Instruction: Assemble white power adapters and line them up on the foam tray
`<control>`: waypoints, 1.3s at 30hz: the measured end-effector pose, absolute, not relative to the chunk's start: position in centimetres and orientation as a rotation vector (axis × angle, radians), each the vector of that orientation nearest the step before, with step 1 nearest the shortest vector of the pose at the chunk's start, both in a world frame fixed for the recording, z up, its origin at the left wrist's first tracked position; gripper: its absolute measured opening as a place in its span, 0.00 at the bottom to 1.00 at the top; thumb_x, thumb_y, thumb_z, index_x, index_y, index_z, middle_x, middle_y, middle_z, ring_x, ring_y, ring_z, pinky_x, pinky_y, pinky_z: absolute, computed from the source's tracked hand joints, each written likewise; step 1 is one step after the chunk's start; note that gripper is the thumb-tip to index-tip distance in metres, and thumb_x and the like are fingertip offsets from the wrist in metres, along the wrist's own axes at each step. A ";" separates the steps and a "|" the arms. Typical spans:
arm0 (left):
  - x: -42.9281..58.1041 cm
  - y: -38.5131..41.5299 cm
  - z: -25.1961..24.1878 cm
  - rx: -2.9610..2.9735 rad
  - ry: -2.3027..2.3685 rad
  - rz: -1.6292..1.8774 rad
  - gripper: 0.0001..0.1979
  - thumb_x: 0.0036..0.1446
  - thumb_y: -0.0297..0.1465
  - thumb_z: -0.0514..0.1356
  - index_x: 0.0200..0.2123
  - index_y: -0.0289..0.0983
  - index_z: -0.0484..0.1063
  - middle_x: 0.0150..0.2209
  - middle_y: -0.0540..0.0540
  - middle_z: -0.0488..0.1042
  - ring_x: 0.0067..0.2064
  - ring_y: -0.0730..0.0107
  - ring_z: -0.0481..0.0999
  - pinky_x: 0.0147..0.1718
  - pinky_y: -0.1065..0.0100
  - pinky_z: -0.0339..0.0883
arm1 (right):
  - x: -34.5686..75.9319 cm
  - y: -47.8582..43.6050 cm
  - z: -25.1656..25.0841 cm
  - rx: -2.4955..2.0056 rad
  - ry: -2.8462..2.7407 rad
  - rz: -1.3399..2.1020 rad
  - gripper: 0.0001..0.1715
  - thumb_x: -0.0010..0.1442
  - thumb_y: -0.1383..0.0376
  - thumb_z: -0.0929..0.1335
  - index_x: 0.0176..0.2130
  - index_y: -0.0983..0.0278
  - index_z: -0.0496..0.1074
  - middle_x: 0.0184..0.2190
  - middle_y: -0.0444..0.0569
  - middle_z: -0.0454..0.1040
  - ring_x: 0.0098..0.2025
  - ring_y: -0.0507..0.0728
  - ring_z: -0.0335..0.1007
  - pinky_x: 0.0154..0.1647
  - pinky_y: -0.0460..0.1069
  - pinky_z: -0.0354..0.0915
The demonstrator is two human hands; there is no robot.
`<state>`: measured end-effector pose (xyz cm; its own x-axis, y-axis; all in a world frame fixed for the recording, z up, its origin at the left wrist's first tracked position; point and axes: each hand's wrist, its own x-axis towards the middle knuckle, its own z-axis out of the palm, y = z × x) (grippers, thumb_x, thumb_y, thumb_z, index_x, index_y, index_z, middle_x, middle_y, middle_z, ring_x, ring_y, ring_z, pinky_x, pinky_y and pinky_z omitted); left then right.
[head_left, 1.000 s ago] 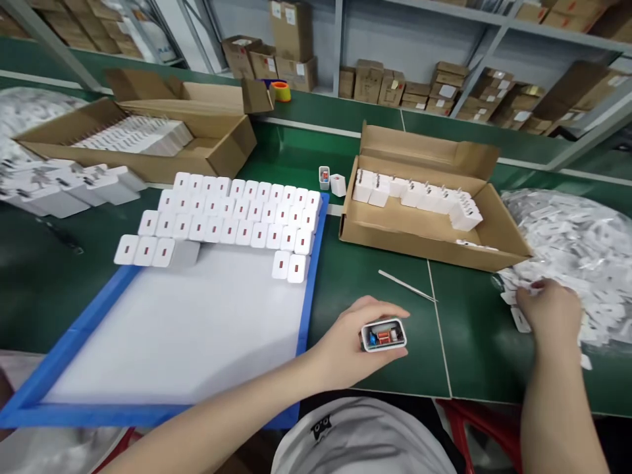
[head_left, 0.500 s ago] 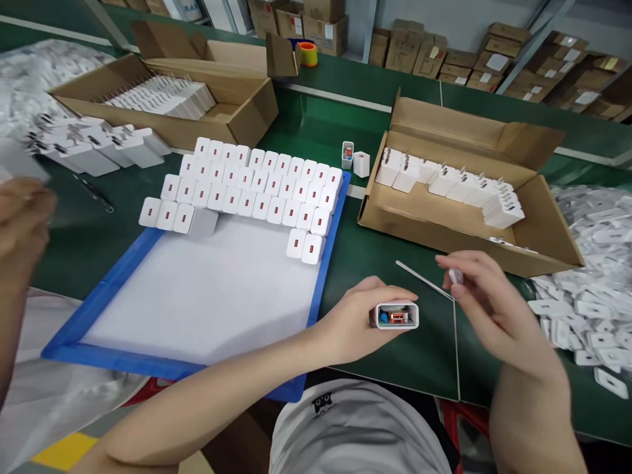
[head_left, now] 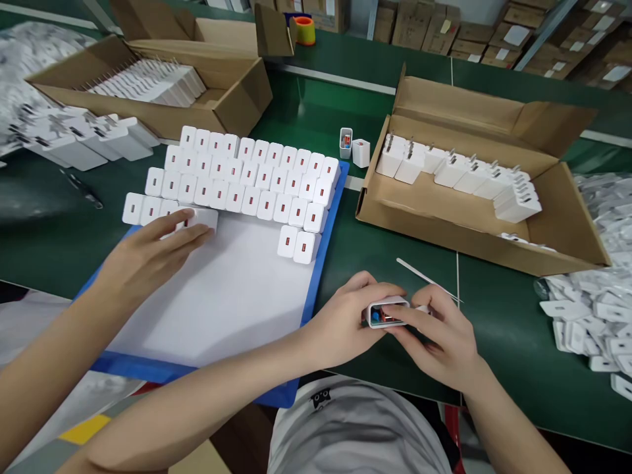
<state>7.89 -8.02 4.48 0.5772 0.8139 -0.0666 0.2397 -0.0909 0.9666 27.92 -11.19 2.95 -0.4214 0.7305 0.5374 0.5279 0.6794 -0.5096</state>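
Figure. Centre foreground: the left hand [head_left: 340, 326] is closed around a white, rounded-rectangular plastic charger shell [head_left: 388, 311], gripping its long smooth sides, just above the green bench mat [head_left: 395, 230]. The shell's open end faces the camera and shows a small circuit board with red and blue parts. The right hand [head_left: 444, 336] meets that open end, its fingertips pinched on a small white plastic cap [head_left: 422, 308], which they largely hide.

Handling (judged): the shell is light, rigid and glossy, so probably somewhat slippery. It is best gripped on its broad outer walls, since the exposed board is the fragile part. The cap is thin and flat, so it suits a fingertip grip at its edges.

Surroundings:
- A thin metal rod or tweezers [head_left: 424, 280] lies just beyond the hands.
- To the left, a blue-rimmed tray [head_left: 316, 276] with a matt white floor carries close rows of closed white chargers with red ports [head_left: 247, 181].
- A co-worker's hand [head_left: 148, 253] rests flat on the nearest row.
- A brown corrugated cardboard box [head_left: 567, 230] holds white pronged chargers [head_left: 459, 172].
- A loose heap of flat white caps [head_left: 592, 316] lies at far right.
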 end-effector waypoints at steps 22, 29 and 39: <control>8.1 -7.7 3.6 1.600 0.866 0.596 0.16 0.59 0.30 0.66 0.51 0.40 0.75 0.43 0.44 0.76 0.46 0.62 0.75 0.45 0.65 0.71 | 29.5 -11.6 3.3 -0.970 -1.757 0.767 0.29 0.68 0.70 0.63 0.66 0.57 0.61 0.39 0.49 0.63 0.37 0.57 0.60 0.33 0.51 0.63; 8.2 -7.9 3.8 1.609 0.856 0.518 0.17 0.60 0.30 0.63 0.52 0.39 0.73 0.41 0.44 0.72 0.45 0.62 0.75 0.38 0.67 0.72 | 29.6 -11.5 3.5 -1.152 -1.915 0.554 0.38 0.66 0.76 0.64 0.70 0.54 0.59 0.50 0.54 0.62 0.43 0.57 0.66 0.40 0.53 0.68; 7.8 -7.9 3.5 1.448 0.754 0.509 0.24 0.51 0.26 0.62 0.53 0.38 0.71 0.41 0.45 0.68 0.41 0.64 0.72 0.38 0.66 0.69 | 28.0 -11.4 3.5 -0.827 -2.054 0.499 0.28 0.58 0.81 0.70 0.55 0.61 0.74 0.48 0.56 0.80 0.51 0.63 0.75 0.48 0.59 0.76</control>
<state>7.82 -7.87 3.50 0.6776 0.7201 -0.1494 0.1300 0.0827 0.9881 28.03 -11.40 3.53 -0.4252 0.7103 0.5610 0.3737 0.7023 -0.6059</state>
